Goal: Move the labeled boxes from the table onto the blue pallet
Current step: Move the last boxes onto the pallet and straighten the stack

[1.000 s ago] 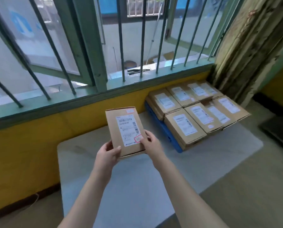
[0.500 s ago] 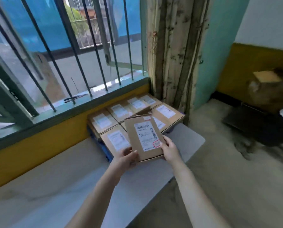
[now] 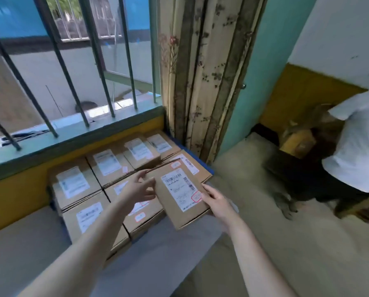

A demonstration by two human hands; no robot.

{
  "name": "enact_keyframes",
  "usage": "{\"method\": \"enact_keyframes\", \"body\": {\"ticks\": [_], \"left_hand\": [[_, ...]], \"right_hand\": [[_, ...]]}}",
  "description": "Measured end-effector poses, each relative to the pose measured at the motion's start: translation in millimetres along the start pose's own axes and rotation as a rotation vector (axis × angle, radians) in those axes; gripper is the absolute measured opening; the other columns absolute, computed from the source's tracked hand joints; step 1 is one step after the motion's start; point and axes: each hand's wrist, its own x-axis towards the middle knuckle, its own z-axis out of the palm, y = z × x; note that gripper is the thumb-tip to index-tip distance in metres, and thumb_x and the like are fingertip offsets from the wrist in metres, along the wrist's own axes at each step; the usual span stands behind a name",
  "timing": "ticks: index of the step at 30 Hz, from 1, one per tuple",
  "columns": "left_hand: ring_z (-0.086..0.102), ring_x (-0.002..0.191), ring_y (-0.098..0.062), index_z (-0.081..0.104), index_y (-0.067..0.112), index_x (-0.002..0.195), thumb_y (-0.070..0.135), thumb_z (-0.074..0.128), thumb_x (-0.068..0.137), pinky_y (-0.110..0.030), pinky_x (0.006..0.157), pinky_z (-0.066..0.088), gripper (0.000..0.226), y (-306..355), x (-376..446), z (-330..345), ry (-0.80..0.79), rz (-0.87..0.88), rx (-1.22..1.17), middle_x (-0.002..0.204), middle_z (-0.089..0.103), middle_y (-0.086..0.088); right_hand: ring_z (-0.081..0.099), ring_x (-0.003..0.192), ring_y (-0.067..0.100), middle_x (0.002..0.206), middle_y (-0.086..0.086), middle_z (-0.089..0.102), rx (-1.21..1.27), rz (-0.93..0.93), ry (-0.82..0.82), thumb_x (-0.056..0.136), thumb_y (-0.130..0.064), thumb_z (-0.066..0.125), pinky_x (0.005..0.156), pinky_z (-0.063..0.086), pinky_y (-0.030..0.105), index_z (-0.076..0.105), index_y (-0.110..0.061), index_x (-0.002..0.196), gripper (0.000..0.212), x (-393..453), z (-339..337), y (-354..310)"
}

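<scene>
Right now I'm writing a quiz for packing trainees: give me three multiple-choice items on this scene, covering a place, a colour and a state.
1. Where do the stacked boxes sit?
A under the barred window
B by the seated person
C on the floor mid-room

2. What colour is the stamp outline on the held box?
A green
B red
C black

3. How is the held box carried?
A resting flat on the table
B right hand gripping its near corner, left hand open at its side
C left hand alone

Answers: 1 A, window bars stand just above them. 2 B, a red outline by the thumb. 3 B, the box tilts above the stack.

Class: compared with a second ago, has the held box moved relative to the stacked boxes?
Yes. The held box has travelled rightward from beside the stacked boxes to above their right end.
</scene>
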Motion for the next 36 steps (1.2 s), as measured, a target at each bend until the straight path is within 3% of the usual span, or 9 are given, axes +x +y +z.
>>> {"method": "enact_keyframes", "body": {"ticks": [3, 6, 12, 16, 20, 23, 26, 32, 36], "left_hand": [[0.071, 0.081, -0.034, 0.048, 0.023, 0.128, 0.014, 0.065, 0.091, -0.035, 0.062, 0.062, 0.041, 9, 25, 0, 0.032, -0.051, 0.002, 0.114, 0.065, -0.024], [0.073, 0.084, -0.036, 0.046, 0.019, 0.136, 0.013, 0.065, 0.091, -0.039, 0.068, 0.062, 0.05, 7, 48, 1, 0.102, -0.07, 0.036, 0.118, 0.063, -0.024], [0.066, 0.073, -0.033, 0.046, 0.017, 0.133, 0.004, 0.056, 0.092, -0.033, 0.056, 0.061, 0.044, 0, 80, 24, 0.278, -0.133, 0.138, 0.107, 0.059, -0.024], [0.053, 0.057, -0.019, 0.053, 0.013, 0.085, 0.005, 0.052, 0.093, -0.045, 0.071, 0.061, 0.012, 0, 95, 26, 0.397, -0.21, 0.17, 0.072, 0.049, -0.009], [0.058, 0.058, -0.023, 0.058, 0.002, 0.077, 0.009, 0.053, 0.093, -0.05, 0.077, 0.06, 0.019, -1, 98, 18, 0.447, -0.187, 0.256, 0.066, 0.055, -0.013], [0.068, 0.071, -0.025, 0.069, 0.0, 0.082, 0.013, 0.053, 0.092, -0.043, 0.076, 0.061, 0.023, 0, 91, 18, 0.454, -0.16, 0.325, 0.08, 0.069, -0.018], [0.069, 0.089, -0.022, 0.074, 0.014, 0.101, 0.017, 0.052, 0.091, -0.036, 0.081, 0.056, 0.024, 3, 79, 19, 0.459, -0.086, 0.599, 0.094, 0.073, -0.004], [0.062, 0.099, -0.019, 0.051, 0.025, 0.138, 0.024, 0.046, 0.091, -0.025, 0.077, 0.048, 0.047, -16, 62, 10, 0.316, -0.081, 0.962, 0.13, 0.053, -0.002], [0.047, 0.125, -0.02, 0.051, 0.025, 0.139, 0.031, 0.048, 0.092, -0.033, 0.102, 0.043, 0.048, -28, 60, 9, 0.249, -0.094, 1.038, 0.141, 0.044, -0.003]], "right_hand": [[0.064, 0.109, 0.012, 0.124, -0.007, 0.064, -0.052, 0.028, -0.049, 0.079, -0.045, 0.074, 0.093, 0.055, 0.037, 0.059, -0.032, 0.122, 0.048, 23, -14, 5], [0.063, 0.111, 0.012, 0.133, -0.005, 0.053, -0.18, 0.031, -0.131, 0.08, -0.028, 0.079, 0.085, 0.054, 0.025, 0.05, -0.031, 0.134, 0.061, 45, -24, 15], [0.052, 0.125, 0.013, 0.134, -0.011, 0.049, -0.481, 0.034, -0.293, 0.075, -0.029, 0.081, 0.105, 0.043, 0.033, 0.039, -0.032, 0.146, 0.083, 117, -37, 22], [0.059, 0.114, 0.008, 0.134, -0.01, 0.054, -0.564, -0.039, -0.403, 0.062, -0.042, 0.084, 0.102, 0.048, 0.035, 0.041, -0.04, 0.142, 0.091, 156, -35, 34], [0.05, 0.11, 0.001, 0.12, -0.018, 0.051, -0.68, -0.14, -0.464, 0.075, -0.021, 0.079, 0.096, 0.038, 0.016, 0.041, -0.028, 0.146, 0.081, 167, -30, 34], [0.05, 0.111, 0.001, 0.118, -0.018, 0.049, -0.694, -0.186, -0.443, 0.076, -0.021, 0.08, 0.098, 0.041, 0.017, 0.045, -0.019, 0.145, 0.078, 171, -24, 37], [0.048, 0.122, 0.006, 0.129, -0.013, 0.049, -0.705, -0.217, -0.447, 0.077, -0.02, 0.079, 0.101, 0.036, 0.017, 0.042, -0.018, 0.146, 0.078, 170, -15, 35], [0.044, 0.135, 0.013, 0.146, -0.005, 0.044, -0.657, -0.21, -0.441, 0.078, -0.007, 0.071, 0.113, 0.038, 0.033, 0.033, -0.021, 0.152, 0.084, 172, 0, 33], [0.043, 0.134, 0.014, 0.143, -0.005, 0.044, -0.732, -0.22, -0.442, 0.081, -0.005, 0.067, 0.111, 0.032, 0.022, 0.033, -0.019, 0.152, 0.08, 170, 3, 23]]}}
